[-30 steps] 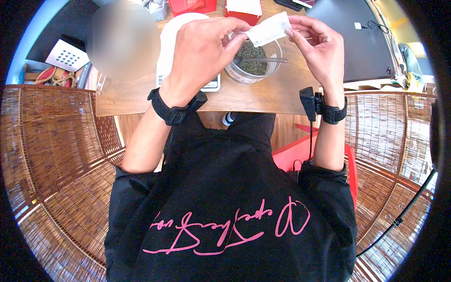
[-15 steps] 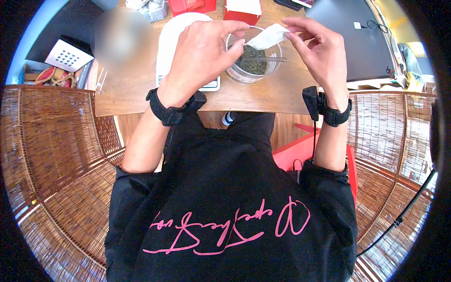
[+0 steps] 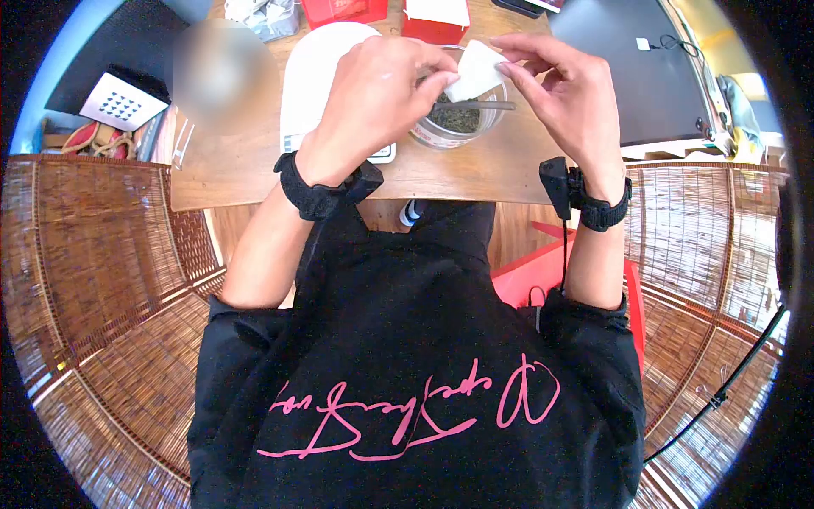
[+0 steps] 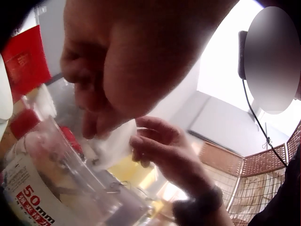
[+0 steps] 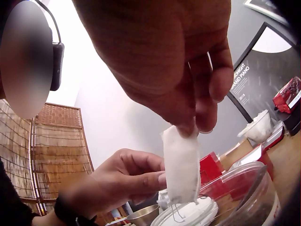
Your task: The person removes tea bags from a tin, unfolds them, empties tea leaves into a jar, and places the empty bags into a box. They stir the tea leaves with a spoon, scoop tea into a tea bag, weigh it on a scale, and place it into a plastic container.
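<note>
A small white tea bag [image 3: 476, 71] is held between both hands over a clear plastic tub [image 3: 431, 136]. My left hand [image 3: 381, 95] pinches its left side between thumb and fingers. On the other side my right hand [image 3: 564, 85] pinches the upper corner with thumb and fingertips. Seen in the right wrist view, the tea bag [image 5: 181, 165] hangs down, with thin string loops at its lower end. Dark green dried leaves [image 3: 458, 121] fill part of the tub, and a spoon [image 3: 487, 106] lies across its mouth.
A white kitchen scale [image 3: 307, 89] stands left of the tub on the wooden table [image 3: 254, 174]. Red boxes [image 3: 437, 19] and a container of white bags [image 3: 267, 17] sit at the back. Shown in the right wrist view, a metal pan [image 5: 143, 215] is behind the left hand.
My right hand has shifted slightly left, closer to the left hand. The tea bag, stretched out sideways before, now tilts with a broader white face showing.
</note>
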`<action>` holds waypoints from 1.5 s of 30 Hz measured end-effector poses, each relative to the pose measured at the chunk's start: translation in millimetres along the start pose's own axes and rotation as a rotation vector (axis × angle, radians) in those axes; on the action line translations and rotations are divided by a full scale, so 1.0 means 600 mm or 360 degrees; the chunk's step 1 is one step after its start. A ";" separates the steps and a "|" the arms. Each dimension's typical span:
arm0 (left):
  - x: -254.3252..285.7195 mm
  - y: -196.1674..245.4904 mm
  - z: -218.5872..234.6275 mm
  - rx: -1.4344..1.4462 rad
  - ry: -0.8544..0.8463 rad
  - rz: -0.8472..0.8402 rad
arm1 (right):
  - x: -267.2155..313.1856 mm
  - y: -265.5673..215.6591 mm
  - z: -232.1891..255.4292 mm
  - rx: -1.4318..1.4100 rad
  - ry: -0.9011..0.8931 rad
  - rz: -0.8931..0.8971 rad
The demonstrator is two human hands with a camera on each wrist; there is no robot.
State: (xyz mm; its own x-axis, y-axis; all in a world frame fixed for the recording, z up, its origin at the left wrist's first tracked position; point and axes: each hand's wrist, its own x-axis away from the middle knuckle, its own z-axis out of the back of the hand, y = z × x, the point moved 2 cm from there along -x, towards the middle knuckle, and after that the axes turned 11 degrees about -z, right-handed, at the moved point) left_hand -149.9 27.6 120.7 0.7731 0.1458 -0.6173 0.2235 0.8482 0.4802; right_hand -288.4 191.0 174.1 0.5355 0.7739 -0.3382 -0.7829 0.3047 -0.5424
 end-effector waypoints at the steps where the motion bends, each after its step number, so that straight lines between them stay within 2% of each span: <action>1: 0.000 -0.002 -0.001 -0.0020 0.0037 -0.0008 | 0.000 0.000 -0.001 0.0000 0.0001 0.0000; 3: 0.000 -0.002 -0.006 -0.0031 0.0075 -0.0021 | -0.001 0.002 0.000 0.0053 -0.0014 0.0020; 5: 0.007 -0.002 -0.009 -0.0139 -0.0067 -0.0060 | -0.001 -0.001 -0.003 0.0054 -0.0024 0.0002; 13: 0.009 -0.004 -0.008 -0.0027 0.0008 0.0040 | -0.005 0.009 -0.005 0.0123 0.0004 -0.0027; 15: 0.008 0.001 -0.007 -0.0015 0.0048 0.0053 | -0.014 0.018 -0.002 0.0007 -0.0051 -0.0091; 17: 0.009 0.008 -0.009 0.0171 -0.0011 0.0233 | -0.028 0.026 -0.003 -0.0083 -0.0093 -0.0101; 18: 0.013 0.000 -0.016 0.0306 0.0090 0.0248 | -0.035 0.031 -0.004 -0.0175 -0.0134 -0.0127; 22: 0.018 0.000 -0.004 0.0387 0.0213 0.0343 | -0.081 0.054 -0.006 -0.0267 -0.0249 -0.0199; 24: 0.028 0.001 0.015 0.0415 0.0216 0.0512 | -0.121 0.074 -0.013 -0.0448 -0.0353 -0.0214; 29: 0.080 -0.018 0.047 0.0460 0.0398 0.0547 | -0.230 0.123 -0.041 -0.0339 -0.0480 -0.0287; 32: 0.124 -0.033 0.074 0.0416 0.0547 0.0685 | -0.277 0.146 -0.069 -0.0355 -0.0592 -0.0434; 36: 0.195 -0.066 0.099 0.0387 0.0763 0.0825 | -0.324 0.171 -0.107 -0.0271 -0.0618 -0.0374; 38: 0.220 -0.072 0.113 0.0315 0.0813 0.0879 | -0.332 0.176 -0.128 -0.0164 -0.0821 -0.0340; 39: 0.233 -0.076 0.119 0.0247 0.0861 0.0930 | -0.332 0.180 -0.135 -0.0162 -0.0825 -0.0338; 41: 0.263 -0.092 0.128 0.0207 0.0893 0.0966 | -0.328 0.168 -0.144 0.0335 -0.0762 -0.0110; 43: 0.288 -0.100 0.138 0.0130 0.0896 0.1132 | -0.316 0.150 -0.142 0.0469 -0.0669 -0.0038; 45: 0.307 -0.111 0.141 0.0104 0.0927 0.1172 | -0.304 0.129 -0.133 0.0613 -0.0297 0.0016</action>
State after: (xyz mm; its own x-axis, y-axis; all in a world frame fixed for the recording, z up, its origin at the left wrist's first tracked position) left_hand 27.9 -45.2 27.4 0.3183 0.8809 -0.3503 -0.1569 0.4134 0.8970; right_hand -421.6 29.2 132.4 0.4885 0.8542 -0.1781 -0.8678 0.4544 -0.2011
